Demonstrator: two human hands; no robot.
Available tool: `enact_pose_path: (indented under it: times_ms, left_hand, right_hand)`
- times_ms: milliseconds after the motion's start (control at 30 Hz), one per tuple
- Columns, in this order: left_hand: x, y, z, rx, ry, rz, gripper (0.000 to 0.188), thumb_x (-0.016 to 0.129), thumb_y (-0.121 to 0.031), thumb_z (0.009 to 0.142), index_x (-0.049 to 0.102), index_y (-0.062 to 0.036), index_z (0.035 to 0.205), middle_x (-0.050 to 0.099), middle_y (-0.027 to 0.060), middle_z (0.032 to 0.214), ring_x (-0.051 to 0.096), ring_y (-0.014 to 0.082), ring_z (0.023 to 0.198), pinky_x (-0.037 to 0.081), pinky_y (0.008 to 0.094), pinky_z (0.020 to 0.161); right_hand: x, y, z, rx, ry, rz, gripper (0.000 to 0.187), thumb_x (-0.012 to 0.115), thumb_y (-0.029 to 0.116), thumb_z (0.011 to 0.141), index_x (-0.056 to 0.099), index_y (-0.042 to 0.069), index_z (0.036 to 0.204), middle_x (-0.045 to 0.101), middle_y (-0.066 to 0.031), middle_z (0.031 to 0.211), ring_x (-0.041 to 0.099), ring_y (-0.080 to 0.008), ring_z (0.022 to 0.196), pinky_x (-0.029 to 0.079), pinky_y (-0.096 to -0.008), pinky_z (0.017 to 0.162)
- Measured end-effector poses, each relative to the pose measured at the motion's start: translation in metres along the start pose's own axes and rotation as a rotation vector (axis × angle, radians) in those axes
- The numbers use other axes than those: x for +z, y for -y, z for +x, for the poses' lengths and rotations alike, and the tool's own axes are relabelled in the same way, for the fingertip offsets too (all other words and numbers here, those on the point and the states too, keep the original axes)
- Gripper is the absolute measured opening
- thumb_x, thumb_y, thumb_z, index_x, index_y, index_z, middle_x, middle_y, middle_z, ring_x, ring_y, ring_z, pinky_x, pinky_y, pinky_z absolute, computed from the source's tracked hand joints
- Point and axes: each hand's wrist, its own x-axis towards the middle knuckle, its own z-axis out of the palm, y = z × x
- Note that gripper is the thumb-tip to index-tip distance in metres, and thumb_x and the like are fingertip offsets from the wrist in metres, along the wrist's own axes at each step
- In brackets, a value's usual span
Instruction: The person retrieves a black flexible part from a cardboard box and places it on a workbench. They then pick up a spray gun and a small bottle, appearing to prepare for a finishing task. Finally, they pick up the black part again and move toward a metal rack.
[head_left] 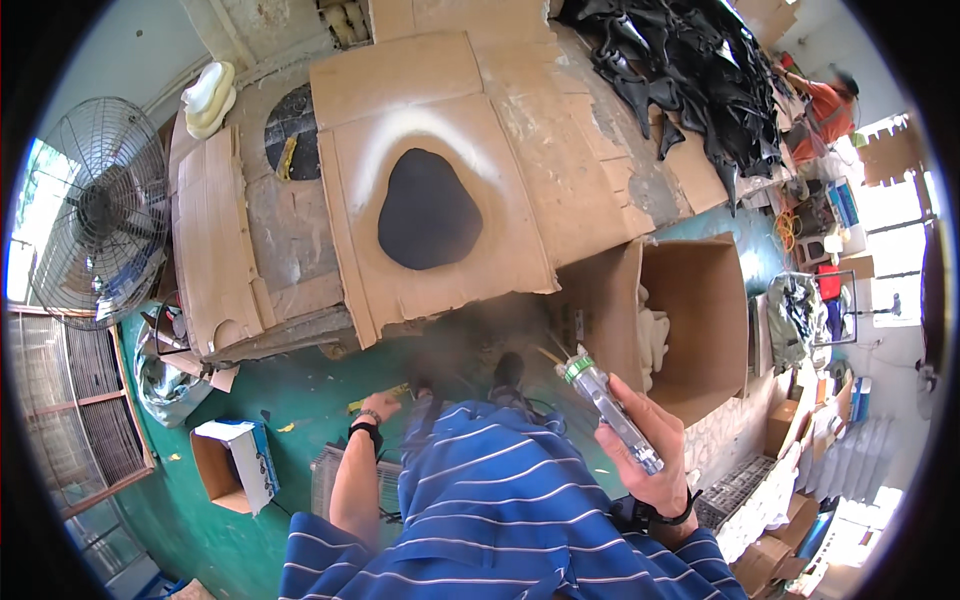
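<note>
My right hand (645, 450) is wrapped around a silver spray gun (610, 405) with a green ring near its front, held beside the large cardboard box. My left hand (380, 406) hangs low over the floor, fingers loosely bent, with a dark band at the wrist; a yellow strip (360, 403) shows next to it, apparently on the floor. Ahead, a dark rounded-triangular piece (430, 210) lies flat on a cardboard sheet (330, 200). A whitish sprayed arc (410, 122) marks the cardboard around its far side.
An open cardboard box (695, 320) holding pale pieces stands right. Black pieces (680, 80) pile up at the far right of the table, near another person (830, 110). A large fan (98, 210) stands left, pale moulded pads (208, 100) beside it. A small box (235, 465) sits lower left.
</note>
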Motion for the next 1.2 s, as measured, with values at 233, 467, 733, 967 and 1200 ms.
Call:
enact_pose_path:
  times_ms: [233, 467, 733, 967, 1200]
  left_hand:
    - [0.046, 0.037, -0.002, -0.264, 0.045, -0.362, 0.030, 0.070, -0.034, 0.084, 0.077, -0.0157, 0.107, 0.075, 0.0095, 0.090, 0.073, 0.0214, 0.081, 0.058, 0.0374, 0.078]
    - [0.028, 0.019, 0.023, 0.002, -0.236, -0.252, 0.032, 0.069, -0.032, 0.084, 0.076, -0.0076, 0.105, 0.075, 0.0058, 0.082, 0.072, 0.0160, 0.074, 0.057, 0.0315, 0.071]
    - [-0.025, -0.058, 0.011, 0.255, -0.359, -0.205, 0.024, 0.068, -0.024, 0.083, 0.075, -0.0095, 0.101, 0.075, 0.0120, 0.086, 0.073, 0.0262, 0.081, 0.057, 0.0370, 0.077]
    - [-0.105, -0.180, 0.009, 0.640, -0.797, 0.030, 0.040, 0.067, -0.018, 0.085, 0.061, -0.0068, 0.123, 0.063, 0.0156, 0.123, 0.059, 0.0350, 0.114, 0.047, 0.0437, 0.098]
    - [-0.137, -0.262, 0.048, 0.445, -0.771, 0.391, 0.077, 0.077, -0.022, 0.073, 0.046, -0.0107, 0.142, 0.039, 0.0159, 0.149, 0.031, 0.0380, 0.143, 0.033, 0.0522, 0.113]
  right_hand:
    - [-0.004, 0.000, 0.002, 0.026, 0.154, -0.056, 0.055, 0.072, 0.000, 0.082, 0.057, -0.003, 0.134, 0.069, -0.0176, 0.097, 0.068, -0.0277, 0.082, 0.052, -0.0319, 0.073]
    - [0.008, -0.002, 0.011, -0.003, 0.059, 0.005, 0.049, 0.068, 0.002, 0.087, 0.056, -0.005, 0.134, 0.071, -0.0164, 0.100, 0.069, -0.0229, 0.085, 0.053, -0.0307, 0.075]
    - [0.009, 0.003, 0.015, 0.034, 0.045, -0.021, 0.050, 0.068, 0.003, 0.088, 0.055, -0.005, 0.135, 0.069, -0.0145, 0.095, 0.068, -0.0222, 0.083, 0.052, -0.0299, 0.075]
    - [0.022, 0.006, 0.021, 0.018, 0.045, 0.021, 0.056, 0.074, 0.000, 0.081, 0.057, -0.004, 0.133, 0.067, -0.0187, 0.097, 0.067, -0.0290, 0.081, 0.052, -0.0319, 0.075]
    - [0.035, 0.007, 0.009, 0.098, -0.030, 0.164, 0.051, 0.069, 0.003, 0.086, 0.055, -0.010, 0.133, 0.069, -0.0151, 0.094, 0.067, -0.0195, 0.083, 0.053, -0.0295, 0.076]
